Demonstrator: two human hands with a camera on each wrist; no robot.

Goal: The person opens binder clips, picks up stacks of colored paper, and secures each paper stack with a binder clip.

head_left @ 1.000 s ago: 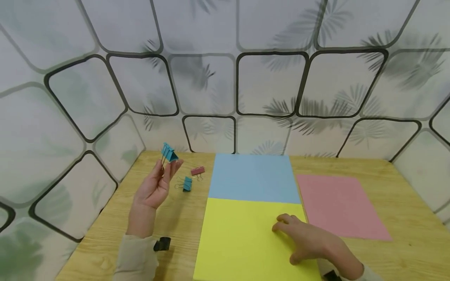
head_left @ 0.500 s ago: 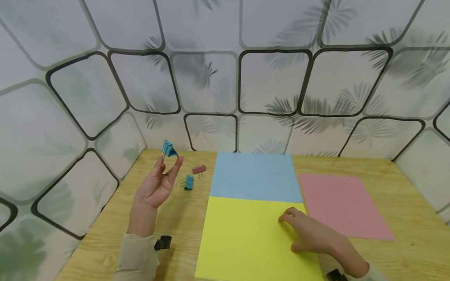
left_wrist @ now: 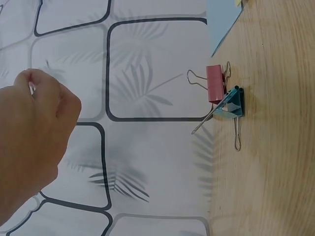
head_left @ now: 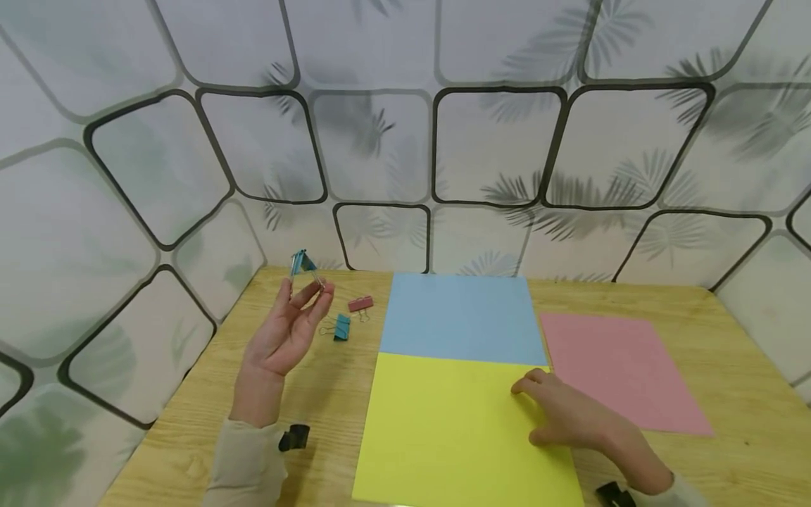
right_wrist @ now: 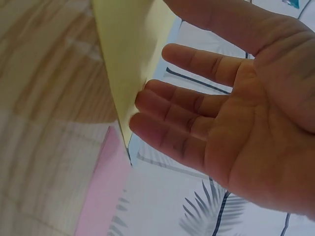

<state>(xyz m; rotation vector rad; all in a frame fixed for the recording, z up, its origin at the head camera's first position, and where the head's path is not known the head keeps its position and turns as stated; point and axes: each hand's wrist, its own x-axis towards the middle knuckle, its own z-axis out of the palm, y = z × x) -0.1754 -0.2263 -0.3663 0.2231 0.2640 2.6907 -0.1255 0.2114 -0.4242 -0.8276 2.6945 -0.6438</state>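
Note:
In the head view my left hand is raised over the left side of the table. It pinches a blue binder clip by its wire handles, at the fingertips. The left wrist view shows the back of that hand, which hides the clip. My right hand is above the right part of a yellow sheet, its fingers slightly bent and nothing in them. The right wrist view shows its palm with fingers extended. Whether the fingertips touch the sheet, I cannot tell.
Behind the left hand, a second blue binder clip and a pinkish-red binder clip rest on the wooden table. A light blue sheet adjoins the yellow one's far edge. A pink sheet lies to the right. A patterned wall stands behind.
The right hand has shifted slightly right and farther away over the yellow sheet. In the left hand the blue clip has turned a little, and its body stands higher above the fingertips.

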